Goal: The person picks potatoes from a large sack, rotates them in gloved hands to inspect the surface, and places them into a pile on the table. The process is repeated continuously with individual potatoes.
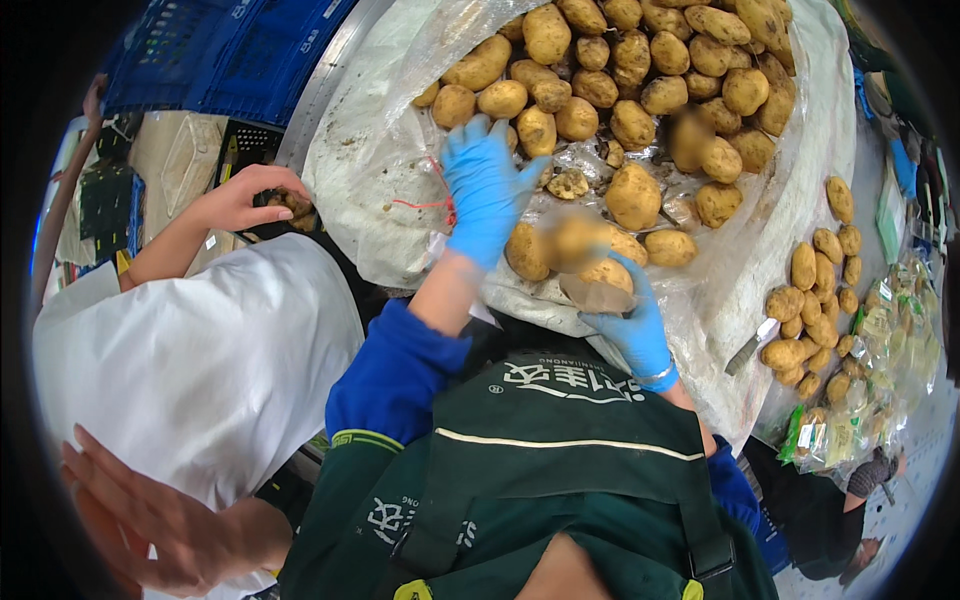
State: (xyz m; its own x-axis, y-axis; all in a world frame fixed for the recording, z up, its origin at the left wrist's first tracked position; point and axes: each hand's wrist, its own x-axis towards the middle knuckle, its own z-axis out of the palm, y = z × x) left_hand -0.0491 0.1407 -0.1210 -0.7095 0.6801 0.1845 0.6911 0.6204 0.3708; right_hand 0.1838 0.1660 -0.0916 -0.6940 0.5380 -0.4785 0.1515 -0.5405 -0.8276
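My left hand (486, 191), in a blue glove, lies with fingers spread at the near left edge of a heap of soil-marked potatoes (631, 124). Its fingertips touch the potatoes, and a red string (424, 204) lies beside it. My right hand (641, 322), also gloved in blue, curls around a potato (609, 276) at the sack's near edge. A brownish, flat-looking surface (596, 294) shows between its thumb and fingers; whether it is part of that potato is unclear. Several potatoes lie just beyond, one blurred. The heap sits in an opened white woven sack (360, 161) with clear plastic lining.
Loose potatoes (810, 300) and a dark-handled tool (752, 346) lie right of the sack, near bagged produce (862, 390). Blue crates (217, 52) stand at upper left. A person in white (210, 367) is close on the left, a bare hand (251, 199) near the sack. Other people are at right.
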